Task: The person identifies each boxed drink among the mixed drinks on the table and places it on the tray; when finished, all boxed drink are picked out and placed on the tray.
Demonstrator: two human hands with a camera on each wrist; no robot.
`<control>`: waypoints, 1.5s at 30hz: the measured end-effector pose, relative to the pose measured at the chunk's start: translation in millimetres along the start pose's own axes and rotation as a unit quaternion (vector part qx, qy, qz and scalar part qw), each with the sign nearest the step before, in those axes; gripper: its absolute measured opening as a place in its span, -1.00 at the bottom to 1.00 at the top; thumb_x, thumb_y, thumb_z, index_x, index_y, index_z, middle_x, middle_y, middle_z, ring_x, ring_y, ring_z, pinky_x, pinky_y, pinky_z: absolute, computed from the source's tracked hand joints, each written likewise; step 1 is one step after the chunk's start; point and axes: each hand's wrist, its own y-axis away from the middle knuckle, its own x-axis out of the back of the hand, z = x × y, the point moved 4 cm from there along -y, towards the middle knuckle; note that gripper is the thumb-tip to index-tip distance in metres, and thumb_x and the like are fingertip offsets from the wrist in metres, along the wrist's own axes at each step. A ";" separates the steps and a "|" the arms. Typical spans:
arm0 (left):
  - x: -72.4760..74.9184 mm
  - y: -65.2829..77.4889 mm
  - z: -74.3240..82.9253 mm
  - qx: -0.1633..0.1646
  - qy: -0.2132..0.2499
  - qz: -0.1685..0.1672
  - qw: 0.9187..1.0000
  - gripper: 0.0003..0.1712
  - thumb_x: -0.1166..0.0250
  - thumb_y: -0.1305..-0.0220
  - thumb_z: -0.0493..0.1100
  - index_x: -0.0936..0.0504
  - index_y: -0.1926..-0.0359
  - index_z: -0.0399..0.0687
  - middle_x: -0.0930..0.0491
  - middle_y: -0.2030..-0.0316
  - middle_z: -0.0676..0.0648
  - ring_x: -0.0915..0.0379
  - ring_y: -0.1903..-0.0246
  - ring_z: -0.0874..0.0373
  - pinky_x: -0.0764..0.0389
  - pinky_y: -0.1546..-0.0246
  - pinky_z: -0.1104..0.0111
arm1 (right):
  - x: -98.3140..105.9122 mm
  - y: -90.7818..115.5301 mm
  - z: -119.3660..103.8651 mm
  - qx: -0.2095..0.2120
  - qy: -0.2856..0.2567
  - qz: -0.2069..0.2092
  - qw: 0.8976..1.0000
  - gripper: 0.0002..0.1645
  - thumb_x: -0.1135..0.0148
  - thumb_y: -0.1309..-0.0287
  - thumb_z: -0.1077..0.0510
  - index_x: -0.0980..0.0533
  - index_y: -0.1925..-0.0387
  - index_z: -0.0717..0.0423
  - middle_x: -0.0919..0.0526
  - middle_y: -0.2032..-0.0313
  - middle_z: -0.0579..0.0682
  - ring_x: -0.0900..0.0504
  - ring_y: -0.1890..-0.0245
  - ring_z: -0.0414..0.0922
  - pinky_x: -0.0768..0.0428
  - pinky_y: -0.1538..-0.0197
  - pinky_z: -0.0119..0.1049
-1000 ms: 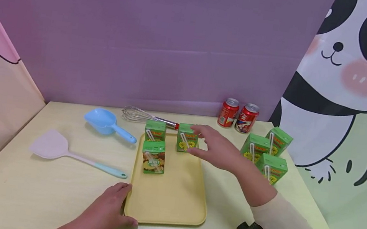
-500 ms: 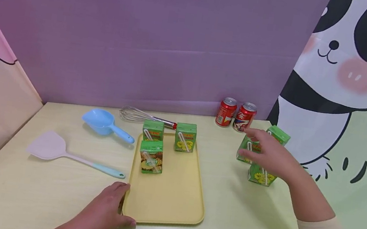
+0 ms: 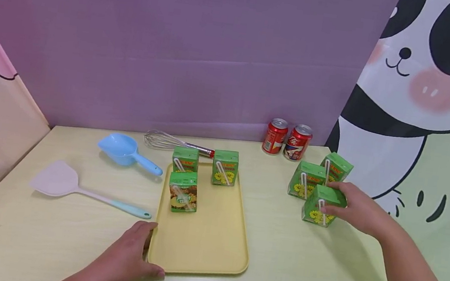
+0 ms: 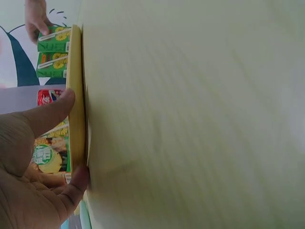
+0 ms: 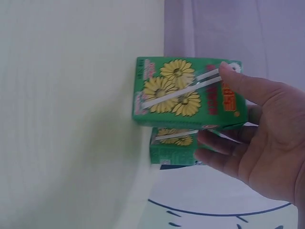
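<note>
My left hand (image 3: pixel 129 249) holds the front left corner of a yellow tray (image 3: pixel 211 243); in the left wrist view thumb and finger press its rim (image 4: pixel 77 129). At the right, my right hand (image 3: pixel 357 209) grips a green drink carton (image 3: pixel 313 211) with a straw on its front. In the right wrist view the thumb lies on the front of this carton (image 5: pixel 162 95), with the other fingers behind and below. Two more cartons stand behind it, one at the left (image 3: pixel 305 177) and one farther back (image 3: pixel 338 166). Three similar cartons, including a brown-fronted one (image 3: pixel 182 196), stand on the tray.
Two red cans (image 3: pixel 275 137) stand at the back right. Behind the tray lies a whisk (image 3: pixel 169 141). Left of the tray are a blue scoop (image 3: pixel 123 151) and a pale spatula (image 3: pixel 61 180). A purple backdrop (image 3: pixel 197 61) rises behind the table.
My right hand has left the carton at the back of the tray, moved right and taken hold of the front carton of the right group. My left hand stays at the tray corner.
</note>
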 end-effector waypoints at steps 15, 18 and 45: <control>-2.1 -4.1 -2.4 0.012 0.013 -0.008 1.000 0.31 -0.68 0.37 0.17 -0.29 -0.37 -0.36 -0.33 -0.29 -0.16 -0.36 -0.21 0.01 -0.45 -0.23 0.08 | -0.7 -7.9 -14.5 -0.015 0.022 0.020 0.999 -0.21 -0.37 -0.09 -0.26 -0.46 -0.13 0.24 -0.61 0.07 0.13 -0.53 0.12 0.03 -0.53 0.14 -0.12; -1.4 -3.8 -1.5 0.009 0.011 -0.011 1.000 0.31 -0.67 0.36 0.18 -0.29 -0.37 -0.38 -0.33 -0.28 -0.18 -0.37 -0.19 0.00 -0.45 -0.22 0.08 | -0.9 -11.3 -28.1 -0.005 0.022 0.024 0.999 -0.23 -0.36 -0.10 -0.25 -0.48 -0.14 0.21 -0.62 0.05 0.13 -0.55 0.12 0.02 -0.56 0.13 -0.09; -2.3 -4.9 -2.3 0.015 0.011 -0.024 1.000 0.33 -0.67 0.36 0.19 -0.27 -0.37 -0.39 -0.32 -0.29 -0.19 -0.32 -0.25 -0.06 -0.40 -0.28 0.03 | -48.9 -71.9 -146.4 0.099 -0.051 0.021 0.994 -0.38 -0.42 -0.06 -0.19 -0.51 -0.09 -0.02 -0.62 0.11 -0.13 -0.56 0.15 -0.13 -0.57 -0.01 -0.12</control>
